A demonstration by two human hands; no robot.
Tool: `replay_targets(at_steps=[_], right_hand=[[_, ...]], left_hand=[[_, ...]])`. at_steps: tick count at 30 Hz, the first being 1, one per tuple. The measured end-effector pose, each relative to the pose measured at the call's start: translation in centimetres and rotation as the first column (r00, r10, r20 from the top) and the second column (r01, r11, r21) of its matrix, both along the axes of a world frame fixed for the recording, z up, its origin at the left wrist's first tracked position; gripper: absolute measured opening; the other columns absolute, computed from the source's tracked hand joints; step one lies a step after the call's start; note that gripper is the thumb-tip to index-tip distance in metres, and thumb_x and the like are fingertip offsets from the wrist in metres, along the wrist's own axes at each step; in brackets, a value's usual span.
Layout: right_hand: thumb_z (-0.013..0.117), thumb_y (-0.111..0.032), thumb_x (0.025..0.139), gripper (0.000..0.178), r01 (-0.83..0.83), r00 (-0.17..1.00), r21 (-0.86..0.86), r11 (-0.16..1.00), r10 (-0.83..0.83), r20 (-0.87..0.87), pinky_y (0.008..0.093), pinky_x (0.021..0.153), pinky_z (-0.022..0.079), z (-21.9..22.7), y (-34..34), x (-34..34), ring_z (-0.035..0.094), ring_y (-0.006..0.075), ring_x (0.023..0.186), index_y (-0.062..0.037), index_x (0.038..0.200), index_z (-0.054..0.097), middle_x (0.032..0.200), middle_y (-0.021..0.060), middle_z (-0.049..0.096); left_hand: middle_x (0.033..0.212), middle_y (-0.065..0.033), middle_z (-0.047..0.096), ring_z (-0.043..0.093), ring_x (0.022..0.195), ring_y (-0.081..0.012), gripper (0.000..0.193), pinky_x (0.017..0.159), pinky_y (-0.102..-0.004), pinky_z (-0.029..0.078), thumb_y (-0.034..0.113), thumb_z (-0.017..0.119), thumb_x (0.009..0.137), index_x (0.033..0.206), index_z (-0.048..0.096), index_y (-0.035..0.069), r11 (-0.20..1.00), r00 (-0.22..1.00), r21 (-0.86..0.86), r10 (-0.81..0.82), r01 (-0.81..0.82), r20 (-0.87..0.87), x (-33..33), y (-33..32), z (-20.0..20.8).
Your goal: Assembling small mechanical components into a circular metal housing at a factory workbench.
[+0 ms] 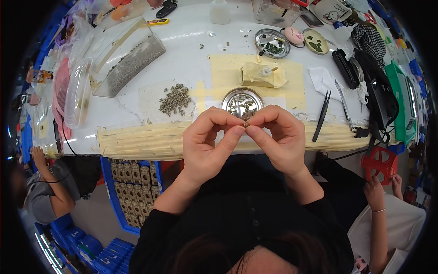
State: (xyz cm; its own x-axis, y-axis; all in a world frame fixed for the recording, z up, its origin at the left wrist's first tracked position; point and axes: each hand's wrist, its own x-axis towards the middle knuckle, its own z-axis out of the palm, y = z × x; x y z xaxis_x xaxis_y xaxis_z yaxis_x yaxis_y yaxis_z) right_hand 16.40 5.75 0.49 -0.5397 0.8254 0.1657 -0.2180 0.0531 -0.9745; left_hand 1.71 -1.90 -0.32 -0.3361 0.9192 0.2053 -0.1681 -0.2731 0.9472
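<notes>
In the head view, a tiny brownish piece (246, 124) is being pinched just above the near rim of a round metal dish (242, 91), clamped from one side by the thumb and forefinger of the left hand (210, 144) and from the other by those of the right hand (284, 141), fingertips almost meeting; too small for its shape to be made out! In the dish, small bits are seen scattered over the shiny bottom. Just beyond it, a tape-wrapped block (255, 77) is set on the bench (191, 59). Over to the left, a loose pile of greyish pieces (175, 99) is spread out, and farther left a tilted clear box (104, 84) is part-filled with grey grains (137, 63). Across to the right, black tweezers (322, 116) are laid beside slim metal tweezers (344, 105). On the far right side, dark green pieces (273, 48) are held in a second metal dish (269, 36). Near left, below the bench, rows of metal parts (133, 189) are carried in a blue tray (109, 182).
</notes>
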Motion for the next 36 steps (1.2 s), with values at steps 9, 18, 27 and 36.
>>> replay_targets(at_steps=[9, 18, 27, 36], right_hand=[[0.072, 0.0, 0.083, 0.009, -0.001, 0.992, 0.209, 0.978, -0.026, 0.125, 0.0254, 0.07, 0.051, 0.5, 0.6, 0.3, 0.064, 0.012, 0.075, 0.001, 0.09, 0.067, 0.083, 0.0061, 0.067], [0.077, -0.003, 0.077, 0.013, 0.0, 0.981, 0.331, 0.944, -0.064, 0.181, 0.0265, 0.063, 0.051, 0.9, 0.8, 0.6, 0.064, 0.0154, 0.069, -0.0016, 0.086, 0.067, 0.077, 0.0061, 0.065], [0.074, 0.002, 0.079, 0.017, -0.058, 0.988, 0.391, 0.918, -0.003, 0.153, 0.0291, 0.068, 0.051, 1.0, 1.1, 0.6, 0.067, 0.0184, 0.077, -0.0024, 0.095, 0.073, 0.086, 0.0073, 0.072], [0.073, -0.001, 0.079, 0.011, -0.016, 0.979, 0.501, 0.865, -0.087, 0.182, 0.0319, 0.066, 0.051, 1.2, 0.9, 0.6, 0.066, 0.0231, 0.074, -0.0029, 0.089, 0.07, 0.082, 0.0072, 0.069]], left_hand=[[0.095, -0.0053, 0.062, 0.056, 0.085, -0.0095, 0.013, 0.078, -0.0231, 0.045, 0.0, 0.068, 0.089, 0.101, 0.064, -0.002, 1.0, 0.999, -0.009, -0.01, 0.01, -0.038, -0.2, 0.2, -0.1], [0.09, -0.0058, 0.061, 0.054, 0.081, -0.0111, 0.009, 0.076, -0.0237, 0.044, -0.001, 0.067, 0.088, 0.096, 0.064, -0.002, 1.0, 0.982, -0.027, -0.009, 0.004, -0.19, -0.8, 0.0, 0.5], [0.087, -0.001, 0.061, 0.054, 0.08, -0.0056, 0.008, 0.073, -0.0194, 0.043, 0.007, 0.063, 0.096, 0.096, 0.06, -0.001, 0.957, 0.955, -0.183, -0.181, 0.226, 0.234, -1.1, -0.4, 0.6], [0.085, -0.0008, 0.062, 0.051, 0.075, -0.0046, 0.01, 0.067, -0.0185, 0.04, 0.011, 0.063, 0.096, 0.095, 0.061, 0.001, 0.954, 0.97, -0.222, -0.166, 0.203, 0.177, -1.0, -0.3, 0.9]])
